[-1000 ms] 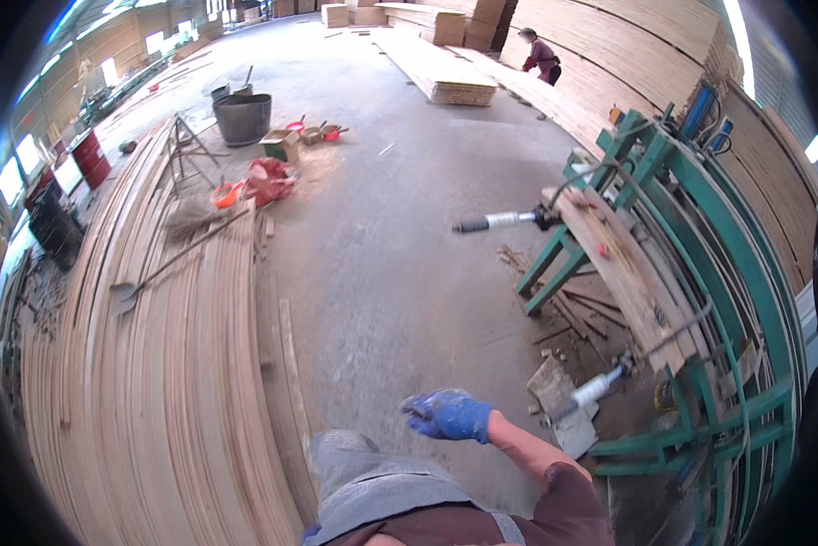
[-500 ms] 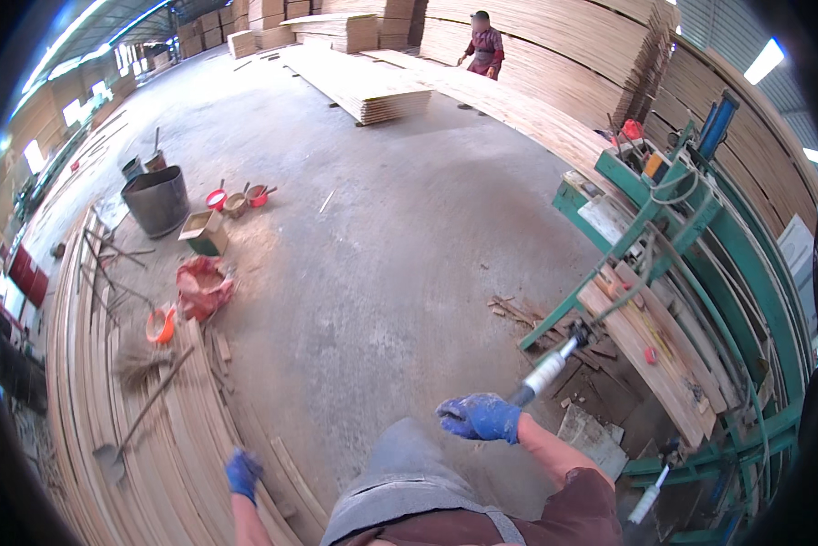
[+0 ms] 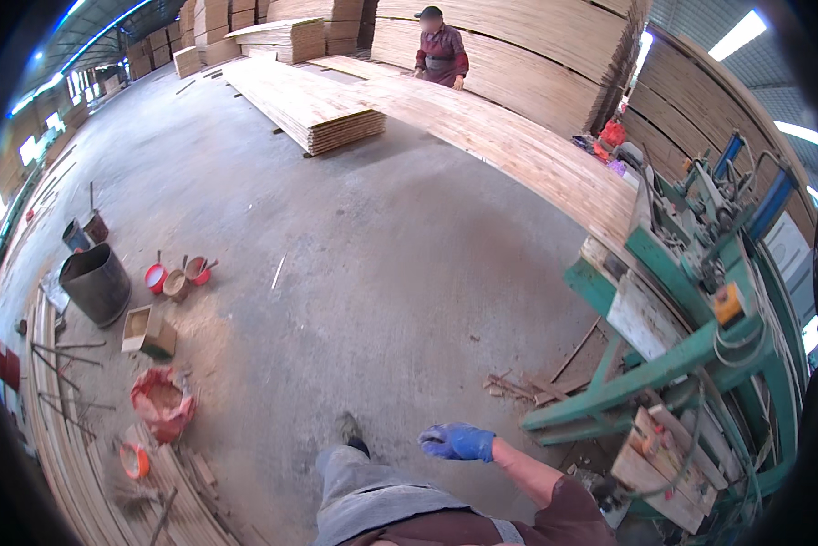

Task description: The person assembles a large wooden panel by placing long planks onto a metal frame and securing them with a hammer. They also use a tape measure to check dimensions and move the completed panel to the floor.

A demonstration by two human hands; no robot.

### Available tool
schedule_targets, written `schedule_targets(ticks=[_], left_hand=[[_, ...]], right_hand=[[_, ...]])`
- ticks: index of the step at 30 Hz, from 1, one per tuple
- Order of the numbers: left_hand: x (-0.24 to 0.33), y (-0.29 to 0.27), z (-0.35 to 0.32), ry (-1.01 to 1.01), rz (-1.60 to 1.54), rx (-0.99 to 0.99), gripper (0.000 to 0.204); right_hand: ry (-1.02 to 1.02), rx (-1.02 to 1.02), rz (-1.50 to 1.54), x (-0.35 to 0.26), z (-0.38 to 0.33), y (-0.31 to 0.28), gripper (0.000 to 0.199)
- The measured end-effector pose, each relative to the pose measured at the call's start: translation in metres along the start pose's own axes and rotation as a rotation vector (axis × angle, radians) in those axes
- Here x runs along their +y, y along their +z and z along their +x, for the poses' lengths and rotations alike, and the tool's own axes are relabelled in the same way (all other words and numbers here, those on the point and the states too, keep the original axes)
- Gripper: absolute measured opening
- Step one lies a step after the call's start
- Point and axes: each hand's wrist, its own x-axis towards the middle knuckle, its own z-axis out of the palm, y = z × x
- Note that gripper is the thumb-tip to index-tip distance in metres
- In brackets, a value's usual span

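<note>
right hand [image 3: 457, 442] in blue glove, grip loosely curled and holding nothing, green machine [image 3: 691, 355] off to its right, wood scraps [image 3: 527, 387] just beyond.

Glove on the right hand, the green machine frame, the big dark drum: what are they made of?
Glove on right hand: blue, slightly glossy, probably rubber-coated fabric. Green machine frame: looks like painted steel, with straight beams and worn paint. Dark drum: likely metal, dull grey-black, thin rim.
</note>
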Motion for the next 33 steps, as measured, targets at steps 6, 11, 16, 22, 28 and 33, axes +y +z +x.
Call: schedule_targets(ticks=[6,11,16,22,28,33], left_hand=[[0.218,-0.109,0.190,0.360,0.799,0.027,0.038],[0.541,-0.286,0.346,0.500,0.401,0.138,0.039],[0.912,-0.286,0.395,0.460,-0.799,-0.165,0.032],[1.116,-0.259,0.403,0.297,-0.770,-0.586,0.041],[1.335,-0.196,0.415,0.343,-0.610,-0.909,0.046],[1.510,-0.093,0.411,0.370,-0.292,-1.031,0.055]], right_hand=[[0.810,0.520,1.128,0.263,0.078,-0.063,0.032],[1.186,0.601,1.500,0.343,0.075,-0.076,0.041],[1.012,0.510,1.647,0.427,0.120,-0.161,0.049],[0.949,0.733,1.555,0.445,0.304,-0.365,0.058],[0.801,1.042,1.627,0.507,0.269,-0.526,0.055],[0.781,1.323,1.829,0.521,0.261,-0.526,0.051]])
